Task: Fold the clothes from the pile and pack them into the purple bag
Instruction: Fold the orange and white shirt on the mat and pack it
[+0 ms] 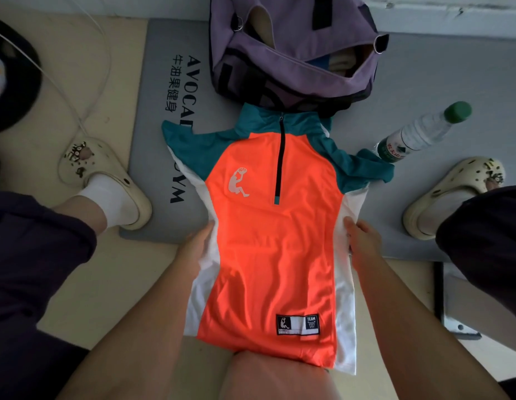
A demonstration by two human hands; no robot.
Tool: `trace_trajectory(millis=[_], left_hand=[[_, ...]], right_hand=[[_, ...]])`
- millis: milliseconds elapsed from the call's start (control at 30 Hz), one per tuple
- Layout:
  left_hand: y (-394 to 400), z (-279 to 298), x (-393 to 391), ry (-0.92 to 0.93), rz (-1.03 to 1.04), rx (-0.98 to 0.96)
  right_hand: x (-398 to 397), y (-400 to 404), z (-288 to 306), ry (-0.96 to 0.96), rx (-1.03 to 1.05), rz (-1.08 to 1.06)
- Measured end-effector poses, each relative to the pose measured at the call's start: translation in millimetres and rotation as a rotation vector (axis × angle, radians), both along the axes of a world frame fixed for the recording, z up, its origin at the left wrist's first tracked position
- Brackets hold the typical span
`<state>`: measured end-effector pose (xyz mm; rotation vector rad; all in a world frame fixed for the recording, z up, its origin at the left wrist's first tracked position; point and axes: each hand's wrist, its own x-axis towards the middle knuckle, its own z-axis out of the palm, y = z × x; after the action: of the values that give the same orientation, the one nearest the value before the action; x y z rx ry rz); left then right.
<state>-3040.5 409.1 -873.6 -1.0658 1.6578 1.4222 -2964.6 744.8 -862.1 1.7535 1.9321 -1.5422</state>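
**Shirt laid out flat, both hands on its side edges, no fold made yet**

Left hand [197,249] grips the white side panel at the shirt's 9 o'clock edge, fingers tucked under the fabric, thumb side on top. Right hand [363,241] pinches the white panel at the 3 o'clock edge, fingers curled round the hem of that side. Both grasp cloth; neither hangs free.

The orange, teal and white short-sleeved zip-neck sports shirt [274,241] lies front up, part on the grey foam gym mat [452,82], part over the person's knee at 6 o'clock. Long axis runs 12 to 6: collar points to 12, toward the bag, bottom hem with the black label at 6. Sleeves splay out to 10 and 2 o'clock, unfolded.

The purple fabric duffel bag [285,53] sits at 12 o'clock, touching the collar, zip open; some blue and cream cloth shows inside, so likely some items are already packed. No pile is in view, so the count left cannot be told. This shirt: spread only, sides and sleeves still to fold in, then halve and pack.

A clear plastic water bottle with a green cap [418,134] lies tilted at 2 o'clock, just beside the right sleeve. Cream clogs at 9 and 3.
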Motion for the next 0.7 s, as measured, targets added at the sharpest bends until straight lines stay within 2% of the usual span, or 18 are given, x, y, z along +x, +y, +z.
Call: trace_trajectory(millis=[67,200,233,300,400,467,600,700], left_hand=[[5,3,-12,0.018,-0.002,-0.066],[-5,10,-29,0.064,0.517,0.122],[-7,12,-32,0.065,0.556,0.152],[-9,15,-36,0.025,0.368,0.103],[-8,14,-36,-0.176,0.013,0.047],[-8,12,-35,-0.199,-0.068,0.041],[-9,14,-39,0.046,0.03,-0.046],[-13,23,-53,0.257,0.092,0.003]], right_hand=[[1,-1,-1,0.001,0.011,-0.009],[0,4,-2,-0.023,0.014,-0.045],[-1,6,-3,-0.03,0.01,-0.056],[-3,9,-4,-0.02,-0.009,-0.07],[-6,8,-2,-0.008,-0.111,-0.059],[-4,7,-2,-0.049,-0.178,-0.028],[-6,15,2,-0.081,-0.292,-0.008],[-24,28,15,-0.008,-0.183,0.02]])
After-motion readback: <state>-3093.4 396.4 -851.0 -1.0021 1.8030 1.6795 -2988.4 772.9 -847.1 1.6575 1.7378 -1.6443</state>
